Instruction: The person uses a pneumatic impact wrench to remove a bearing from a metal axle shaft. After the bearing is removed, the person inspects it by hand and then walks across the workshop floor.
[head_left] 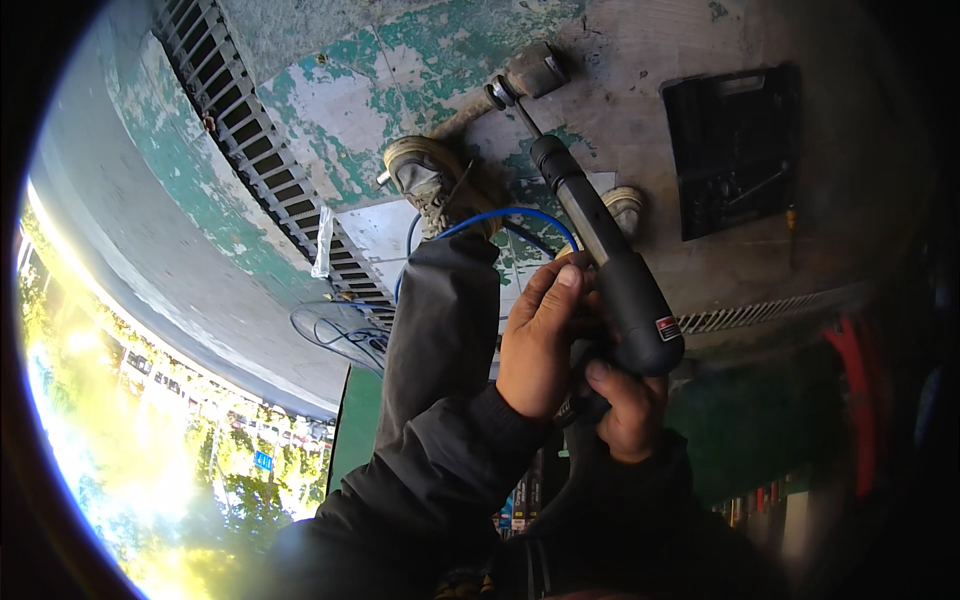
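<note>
A dark pistol-shaped air hammer [601, 232] slants up and leftward in front of me, with a grey barrel and a thin rod at its far end. My right hand [630, 410] is closed at its rear underside, where the grip is mostly hidden. Beside the body, my left hand [540, 335] is closed with thumb and fingers pinched together; what they hold is hidden. A blue hose [510, 213] curves over to the tool's side near my left fingertips. Past the rod's tip, a sledgehammer [535, 72] lies on the floor, a metal ring [500, 92] near its head.
An open black tool case [735, 150] lies at the right. Metal drain grating [265, 150] runs along the left, with coiled hose [345, 335] near it. My shoes [430, 180] stand on worn green-painted floor [340, 95]. A red bar-like object [855, 400] is at far right.
</note>
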